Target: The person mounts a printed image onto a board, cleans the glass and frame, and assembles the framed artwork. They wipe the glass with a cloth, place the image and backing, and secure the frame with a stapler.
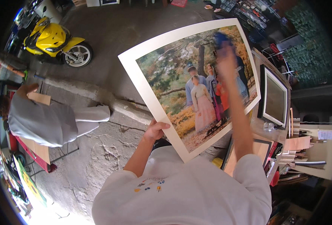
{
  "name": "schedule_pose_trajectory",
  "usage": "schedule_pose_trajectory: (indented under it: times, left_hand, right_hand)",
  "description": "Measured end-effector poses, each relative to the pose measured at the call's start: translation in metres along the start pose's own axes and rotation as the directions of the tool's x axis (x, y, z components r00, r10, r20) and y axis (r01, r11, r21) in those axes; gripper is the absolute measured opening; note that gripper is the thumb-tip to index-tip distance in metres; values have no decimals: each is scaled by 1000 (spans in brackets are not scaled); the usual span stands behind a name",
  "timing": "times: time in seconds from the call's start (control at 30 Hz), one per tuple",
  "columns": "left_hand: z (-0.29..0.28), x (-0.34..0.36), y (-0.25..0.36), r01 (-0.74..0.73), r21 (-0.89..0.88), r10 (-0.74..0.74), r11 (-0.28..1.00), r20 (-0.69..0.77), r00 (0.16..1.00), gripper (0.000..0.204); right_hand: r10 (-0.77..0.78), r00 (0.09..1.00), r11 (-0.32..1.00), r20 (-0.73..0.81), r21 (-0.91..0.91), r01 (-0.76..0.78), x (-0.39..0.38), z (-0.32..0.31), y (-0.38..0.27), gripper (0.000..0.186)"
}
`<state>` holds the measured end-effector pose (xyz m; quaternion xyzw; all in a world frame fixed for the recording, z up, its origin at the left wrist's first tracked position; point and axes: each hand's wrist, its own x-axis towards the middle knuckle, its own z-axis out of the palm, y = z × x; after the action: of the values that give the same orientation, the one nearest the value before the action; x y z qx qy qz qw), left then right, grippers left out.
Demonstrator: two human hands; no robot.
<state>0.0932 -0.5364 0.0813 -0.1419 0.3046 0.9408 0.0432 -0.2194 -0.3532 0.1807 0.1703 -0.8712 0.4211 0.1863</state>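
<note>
A large photo print [162,86] in a white border shows a group in colourful robes beneath autumn trees. My left hand [156,130] grips its lower left border, thumb over the front. My right hand [227,58], smeared by motion, reaches across the upper right of the picture, holding a soft blue thing [222,37], apparently a cloth, against or just over its surface.
A person [46,120] in grey bends over a board at left. Beyond stands a yellow scooter [49,41]. A concrete ledge [79,86] crosses the floor. At right are a workbench with a black frame [263,93], another frame [250,138] and wood offcuts [299,142].
</note>
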Motion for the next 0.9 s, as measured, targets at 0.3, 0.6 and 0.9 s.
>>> schedule_pose_trajectory:
  times: [0.3, 0.6, 0.9]
  left_hand:
    - [-6, 13, -8, -74, -56, 76, 996, 20, 997, 58]
    - [0, -2, 0, 76, -8, -76, 997, 34, 997, 63]
    - [-19, 13, -12, 28, -63, -22, 998, 93, 995, 58]
  right_hand:
    - [-104, 877, 987, 470, 154, 35, -51, -78, -73, 54]
    - [90, 946, 939, -312, -290, -186, 149, -123, 91, 43]
    - [-625, 622, 647, 472, 759, 74, -132, 72, -211, 42]
